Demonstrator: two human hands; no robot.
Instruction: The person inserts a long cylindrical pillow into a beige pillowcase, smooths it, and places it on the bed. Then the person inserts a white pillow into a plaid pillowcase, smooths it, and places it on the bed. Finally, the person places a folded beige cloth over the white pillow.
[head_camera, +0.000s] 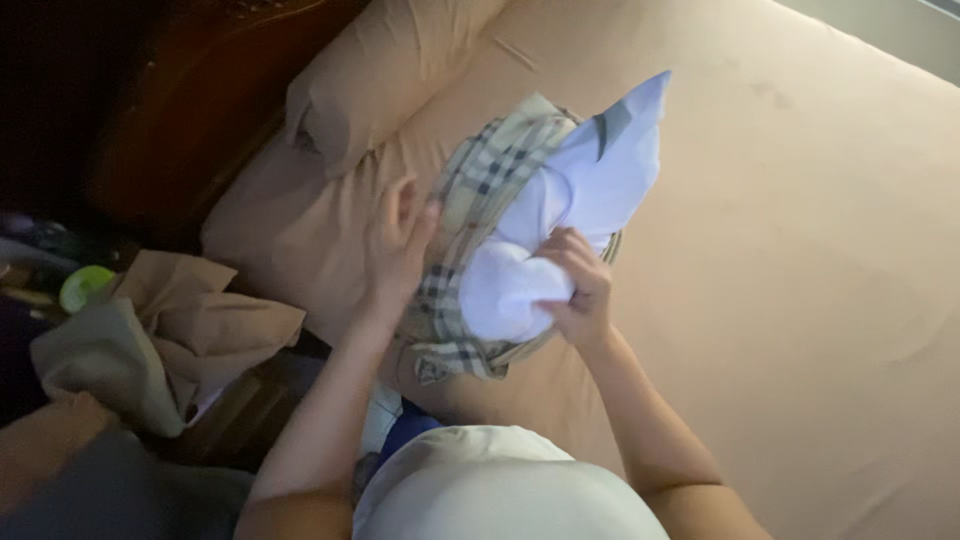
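While the right hand (578, 290) gripped a soft, light white cloth (560, 230), the open left hand (398, 240) pressed limp plaid fabric (470, 200) on the bed (800, 250).

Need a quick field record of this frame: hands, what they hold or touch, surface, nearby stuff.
left hand: open, flat on the plaid pillowcase
right hand: gripping the white pillow, part inside the case
surface: bed with tan sheet
nearby: tan pillow near the headboard; crumpled tan cloth off the bed's left edge; green round object
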